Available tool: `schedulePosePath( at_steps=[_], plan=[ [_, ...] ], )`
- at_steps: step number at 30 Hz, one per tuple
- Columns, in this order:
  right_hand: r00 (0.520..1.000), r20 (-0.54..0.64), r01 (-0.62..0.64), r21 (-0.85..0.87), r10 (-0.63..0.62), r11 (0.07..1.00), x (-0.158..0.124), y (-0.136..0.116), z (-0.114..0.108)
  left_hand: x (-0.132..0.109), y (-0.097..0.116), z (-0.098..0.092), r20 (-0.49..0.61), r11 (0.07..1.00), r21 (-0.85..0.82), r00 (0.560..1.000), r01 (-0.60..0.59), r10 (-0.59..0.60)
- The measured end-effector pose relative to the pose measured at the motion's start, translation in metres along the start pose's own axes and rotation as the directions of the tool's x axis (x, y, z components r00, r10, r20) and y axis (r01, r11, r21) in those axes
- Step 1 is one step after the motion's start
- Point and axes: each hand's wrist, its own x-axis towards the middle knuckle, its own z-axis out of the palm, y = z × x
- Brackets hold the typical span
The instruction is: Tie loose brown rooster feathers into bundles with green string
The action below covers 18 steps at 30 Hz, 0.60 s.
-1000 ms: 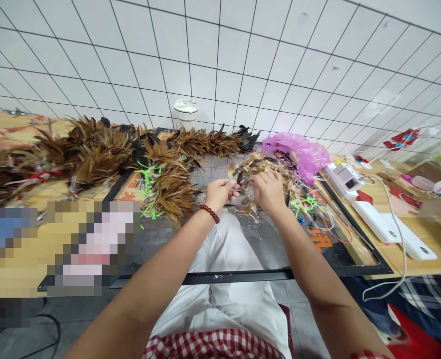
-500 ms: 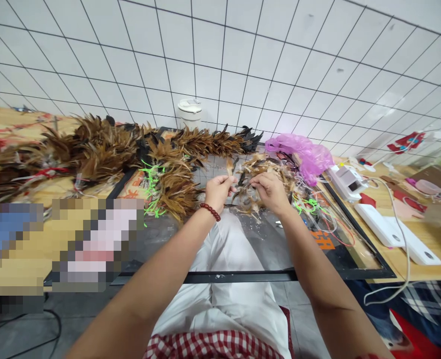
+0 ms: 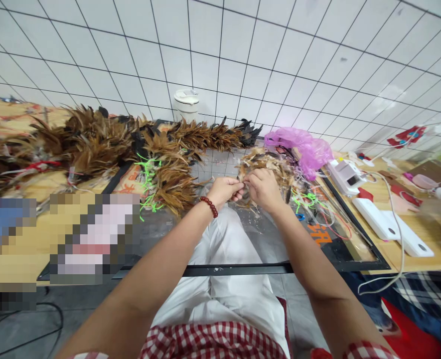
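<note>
My left hand (image 3: pixel 225 189) and my right hand (image 3: pixel 264 188) meet over a glass table top (image 3: pixel 257 239), fingertips pinched together on a small bunch of brown feathers (image 3: pixel 244 192). A loose heap of pale brown feathers (image 3: pixel 267 164) lies just beyond my hands. A red bead bracelet (image 3: pixel 210 206) circles my left wrist. How the feathers sit between my fingers is hidden by the hands.
Long bundles of brown and black feathers (image 3: pixel 104 144) stretch across the left and back. A white lidded cup (image 3: pixel 186 104) stands by the tiled wall. A pink plastic bag (image 3: pixel 302 149), green cords (image 3: pixel 149 179), white boxes (image 3: pixel 388 224) and cables lie to the right.
My hands have drawn closer together and slightly nearer to me, with the small feather bunch now pinched between both. The view has shifted a little.
</note>
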Motion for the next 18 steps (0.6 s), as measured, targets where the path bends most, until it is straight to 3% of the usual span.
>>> schedulePosePath(
  at_steps=[3,6,10,12,15,16,18],
  plan=[
    [0.997,-0.019,-0.079,-0.089,0.078,0.993,-0.001,0.004,0.002,0.005,0.0,-0.003,-0.16,0.993,-0.054,0.982,-0.11,0.1],
    [0.996,0.04,-0.072,-0.093,0.076,0.993,-0.003,0.007,0.006,0.01,0.002,-0.006,-0.345,0.951,-0.186,0.923,-0.247,0.172],
    [0.987,0.148,0.053,0.018,-0.056,0.998,-0.004,0.004,0.011,0.012,0.002,-0.008,-0.363,0.939,-0.238,0.919,-0.249,0.152],
    [0.989,0.141,0.04,0.066,-0.049,0.997,-0.004,0.002,0.013,0.011,0.0,-0.006,-0.342,0.942,-0.236,0.928,-0.237,0.148],
    [0.984,0.011,-0.173,0.274,0.177,0.946,-0.001,0.006,0.017,0.01,-0.001,-0.004,-0.323,0.941,-0.246,0.935,-0.234,0.148],
    [0.953,-0.02,-0.269,0.4,0.301,0.876,0.0,0.009,0.017,0.009,-0.001,-0.003,-0.313,0.941,-0.252,0.939,-0.228,0.144],
    [0.851,0.028,-0.41,0.66,0.524,0.63,0.003,0.014,0.018,0.008,0.0,-0.002,-0.273,0.945,-0.259,0.954,-0.198,0.125]
  ],
)
